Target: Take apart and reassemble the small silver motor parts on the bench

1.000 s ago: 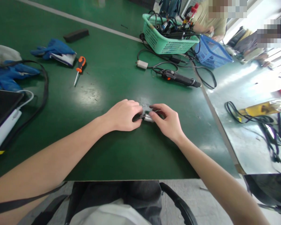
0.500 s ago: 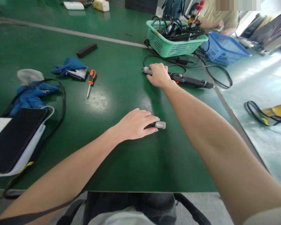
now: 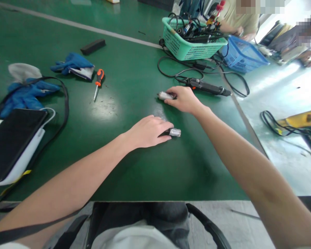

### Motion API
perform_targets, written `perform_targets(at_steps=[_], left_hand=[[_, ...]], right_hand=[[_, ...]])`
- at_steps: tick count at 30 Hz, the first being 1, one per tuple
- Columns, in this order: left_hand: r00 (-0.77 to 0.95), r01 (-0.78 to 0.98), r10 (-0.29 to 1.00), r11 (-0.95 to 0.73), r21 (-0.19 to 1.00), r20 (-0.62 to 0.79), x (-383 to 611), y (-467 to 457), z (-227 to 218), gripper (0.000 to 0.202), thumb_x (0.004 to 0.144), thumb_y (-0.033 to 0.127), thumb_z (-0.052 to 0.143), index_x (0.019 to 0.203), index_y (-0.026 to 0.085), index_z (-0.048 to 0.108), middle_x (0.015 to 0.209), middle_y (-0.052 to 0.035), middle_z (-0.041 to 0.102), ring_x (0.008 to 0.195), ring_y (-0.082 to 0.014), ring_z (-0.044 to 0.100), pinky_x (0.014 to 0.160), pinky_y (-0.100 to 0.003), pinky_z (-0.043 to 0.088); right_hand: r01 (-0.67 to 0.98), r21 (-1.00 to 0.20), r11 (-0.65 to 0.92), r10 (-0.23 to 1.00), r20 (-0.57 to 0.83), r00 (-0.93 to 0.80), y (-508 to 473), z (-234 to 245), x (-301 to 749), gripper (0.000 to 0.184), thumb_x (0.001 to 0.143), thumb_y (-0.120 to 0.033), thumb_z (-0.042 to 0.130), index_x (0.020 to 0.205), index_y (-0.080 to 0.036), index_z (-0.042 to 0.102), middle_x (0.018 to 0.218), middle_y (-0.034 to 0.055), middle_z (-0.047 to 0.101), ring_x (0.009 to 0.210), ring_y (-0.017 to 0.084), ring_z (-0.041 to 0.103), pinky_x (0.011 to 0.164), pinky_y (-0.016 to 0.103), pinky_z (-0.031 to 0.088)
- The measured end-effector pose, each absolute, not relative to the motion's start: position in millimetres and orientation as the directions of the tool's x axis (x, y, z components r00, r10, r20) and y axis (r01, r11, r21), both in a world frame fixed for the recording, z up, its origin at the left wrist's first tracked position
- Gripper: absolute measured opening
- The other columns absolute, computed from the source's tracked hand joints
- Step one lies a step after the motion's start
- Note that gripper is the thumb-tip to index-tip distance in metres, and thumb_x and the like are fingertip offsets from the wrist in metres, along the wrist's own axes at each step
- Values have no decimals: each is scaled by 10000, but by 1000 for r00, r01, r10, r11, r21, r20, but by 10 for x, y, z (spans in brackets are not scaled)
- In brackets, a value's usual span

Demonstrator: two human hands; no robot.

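Observation:
My left hand rests low over the green table, its fingers closed around a black part with a silver cylindrical end. That end pokes out between thumb and forefinger, and the palm hides the rest. Farther back and to the right, my right hand grips a silver cylindrical part with a short stub at its left tip. Just behind this hand lies a black electric screwdriver, its cord running off at the left end.
A green basket full of cords and tools stands at the back, beside a blue basket. Leftward lie an orange-black screwdriver, blue gloves, a black block and a phone. A person sits behind the baskets.
My right hand has drawn the silver cylindrical part toward me, away from the electric screwdriver. My left hand keeps its hold in nearly the same place. The view has shifted slightly.

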State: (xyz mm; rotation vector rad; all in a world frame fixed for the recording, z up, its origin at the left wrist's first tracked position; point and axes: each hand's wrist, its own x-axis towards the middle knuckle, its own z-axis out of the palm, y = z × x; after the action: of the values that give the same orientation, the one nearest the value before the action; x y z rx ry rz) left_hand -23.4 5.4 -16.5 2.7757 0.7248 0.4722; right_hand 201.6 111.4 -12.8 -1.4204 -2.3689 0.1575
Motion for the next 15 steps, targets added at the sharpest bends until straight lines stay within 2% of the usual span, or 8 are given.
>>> perform_targets(at_steps=[2, 7, 9, 12, 15], left_hand=[[823, 438, 508, -852, 286, 255, -225, 40, -186, 313, 976, 400, 543, 1204, 208, 638, 1066, -71, 738, 970, -230, 674, 849, -359, 437], [824, 439, 501, -860, 261, 264, -178, 7, -221, 321, 981, 404, 532, 1210, 204, 633, 1058, -78, 730, 941, -238, 674, 846, -364, 447], [824, 440, 503, -858, 263, 261, -158, -5, -214, 334, 982, 408, 527, 1230, 205, 621, 1065, -80, 725, 942, -243, 672, 849, -370, 451], [799, 469, 546, -828, 308, 252, -127, -17, -180, 391, 967, 421, 546, 1283, 192, 572, 1009, -73, 713, 884, -233, 660, 822, -363, 459], [759, 484, 594, -788, 380, 265, -82, -15, -143, 411, 955, 407, 557, 1293, 174, 538, 993, -69, 683, 881, -217, 631, 800, -344, 469]], right_hand=[[819, -314, 481, 874, 244, -420, 727, -111, 2090, 363, 827, -392, 717, 1128, -190, 742, 1054, 72, 761, 923, 269, 684, 856, 398, 518], [782, -386, 489, 871, 265, -413, 204, -100, 2200, 425, 849, -355, 703, 1249, -210, 694, 1218, 82, 730, 1090, 296, 681, 961, 452, 530], [759, -450, 471, 881, 274, -385, 108, -83, 2240, 472, 854, -340, 696, 1309, -216, 658, 1274, 84, 706, 1098, 285, 685, 966, 454, 548], [716, -568, 405, 911, 312, -269, -30, -99, 2316, 438, 883, -334, 661, 1309, -232, 648, 1269, 78, 699, 1052, 256, 700, 945, 439, 581], [684, -622, 381, 914, 367, -175, -152, -198, 2391, 401, 905, -342, 634, 1290, -230, 648, 1230, 82, 700, 1039, 244, 700, 917, 422, 599]])
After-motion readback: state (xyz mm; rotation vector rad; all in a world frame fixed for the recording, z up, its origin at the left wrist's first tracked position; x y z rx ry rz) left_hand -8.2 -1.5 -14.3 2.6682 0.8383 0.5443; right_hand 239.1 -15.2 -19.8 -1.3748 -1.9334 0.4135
